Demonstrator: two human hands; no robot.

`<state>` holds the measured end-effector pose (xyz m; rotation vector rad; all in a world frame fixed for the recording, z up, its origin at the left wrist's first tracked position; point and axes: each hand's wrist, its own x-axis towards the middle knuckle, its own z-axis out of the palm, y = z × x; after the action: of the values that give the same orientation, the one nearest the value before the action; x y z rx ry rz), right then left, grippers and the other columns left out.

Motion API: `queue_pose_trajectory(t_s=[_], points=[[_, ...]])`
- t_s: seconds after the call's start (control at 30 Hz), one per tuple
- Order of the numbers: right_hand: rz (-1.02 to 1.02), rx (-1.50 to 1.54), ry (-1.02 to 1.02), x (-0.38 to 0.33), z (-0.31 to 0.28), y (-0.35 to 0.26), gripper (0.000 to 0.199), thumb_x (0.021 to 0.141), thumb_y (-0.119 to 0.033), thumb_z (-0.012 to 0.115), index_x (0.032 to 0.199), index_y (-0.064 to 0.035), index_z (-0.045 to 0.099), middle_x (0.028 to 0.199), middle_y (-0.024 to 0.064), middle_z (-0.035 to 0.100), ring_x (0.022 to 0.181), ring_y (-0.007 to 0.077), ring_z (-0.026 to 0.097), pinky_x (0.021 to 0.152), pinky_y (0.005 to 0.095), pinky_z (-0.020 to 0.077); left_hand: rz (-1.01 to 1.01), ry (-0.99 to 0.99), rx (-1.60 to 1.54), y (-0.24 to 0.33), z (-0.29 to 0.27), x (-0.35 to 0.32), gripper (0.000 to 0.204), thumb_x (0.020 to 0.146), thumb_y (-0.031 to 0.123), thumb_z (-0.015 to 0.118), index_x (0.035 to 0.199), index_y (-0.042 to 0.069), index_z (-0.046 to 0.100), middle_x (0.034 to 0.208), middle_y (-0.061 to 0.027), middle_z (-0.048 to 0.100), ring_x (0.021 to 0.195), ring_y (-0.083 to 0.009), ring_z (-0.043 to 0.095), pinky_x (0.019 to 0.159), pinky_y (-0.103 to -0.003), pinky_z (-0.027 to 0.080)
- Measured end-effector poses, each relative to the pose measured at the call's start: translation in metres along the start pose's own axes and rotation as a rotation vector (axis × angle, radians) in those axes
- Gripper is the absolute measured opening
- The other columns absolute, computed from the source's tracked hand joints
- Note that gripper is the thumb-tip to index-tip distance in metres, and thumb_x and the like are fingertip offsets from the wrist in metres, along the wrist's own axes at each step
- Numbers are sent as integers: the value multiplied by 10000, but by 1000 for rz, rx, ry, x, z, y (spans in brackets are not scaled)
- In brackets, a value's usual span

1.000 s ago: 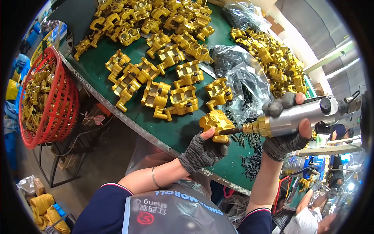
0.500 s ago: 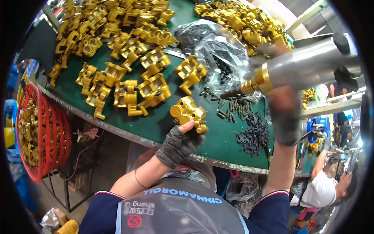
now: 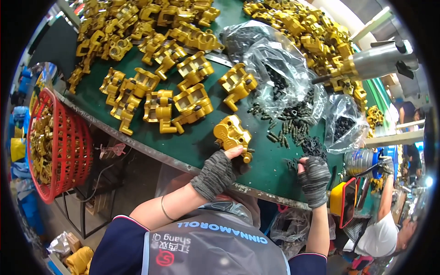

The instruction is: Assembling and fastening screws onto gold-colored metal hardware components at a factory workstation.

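Gold casting [image 3: 232,133]: over the green table [image 3: 263,172], near its front edge; I cannot tell whether it touches the surface.
Left hand [image 3: 213,176]: closed on the near end of the casting, thumb on top; the other fingers are mostly hidden from me.
Right hand [image 3: 315,182]: fingers curled, thumb and forefinger nearly together at the near side of the black clips [image 3: 315,147]; I cannot tell whether they grip one.
Pins [image 3: 288,130]: dark, loose, just beyond the clips.
Large bag [image 3: 275,64]: clear plastic, dark parts inside, beyond the pins.
Small bag [image 3: 341,126]: clear plastic, dark parts inside, right of the pins.
Grouped castings [image 3: 193,105]: gold, set out beyond and left of the held one.
Heaps: gold parts, left heap [image 3: 151,18] and right heap [image 3: 307,32], at the far side.
Driver [image 3: 382,62]: silver body, upper right, well apart from both hands.
Basket [image 3: 68,151]: red, filled with gold parts, left of the table.
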<state>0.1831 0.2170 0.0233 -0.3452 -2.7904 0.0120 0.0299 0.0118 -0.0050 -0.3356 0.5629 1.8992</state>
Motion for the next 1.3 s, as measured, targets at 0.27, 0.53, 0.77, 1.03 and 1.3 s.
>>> queue_pose_trajectory(t_s=[0.27, 0.53, 0.77, 1.03, 1.3], points=[[-224, 530, 125, 66, -3, -73, 197, 640, -9, 649, 814, -76, 583, 784, 73, 598, 710, 228, 571, 625, 298, 465, 41, 152, 53, -8, 12, 0, 273, 776, 149, 610, 1017, 61, 518, 870, -37, 569, 782, -138, 559, 664, -281, 483], [101, 809, -65, 63, 0, -84, 177, 696, -78, 666, 845, -43, 577, 729, 35, 588, 664, 135, 558, 603, 262, 465, 342, 104, 482, -19, 4, 4, 185, 716, 91, 645, 874, 42, 562, 780, -23, 570, 721, -130, 552, 654, -269, 485], [647, 1151, -437, 65, 11, -75, 181, 726, -106, 650, 851, -6, 565, 692, 20, 574, 636, 70, 536, 583, 219, 451, 245, 172, 256, -23, 1, 10, 183, 711, 77, 642, 864, 27, 554, 781, -39, 562, 722, -141, 550, 661, -257, 477], [362, 1015, -262, 64, 15, -80, 119, 748, -54, 605, 837, 11, 560, 704, 73, 587, 619, 103, 543, 560, 241, 442, 84, 113, -24, -11, 12, 3, 190, 730, 64, 612, 900, 9, 548, 814, -51, 570, 756, -151, 559, 692, -257, 470], [414, 1057, -351, 74, 11, -82, 135, 740, -84, 622, 838, -1, 582, 709, 38, 591, 660, 81, 546, 572, 243, 456, 126, 69, 98, -10, 7, 6, 183, 754, 88, 591, 907, 0, 545, 848, -55, 570, 792, -147, 557, 736, -253, 465]])
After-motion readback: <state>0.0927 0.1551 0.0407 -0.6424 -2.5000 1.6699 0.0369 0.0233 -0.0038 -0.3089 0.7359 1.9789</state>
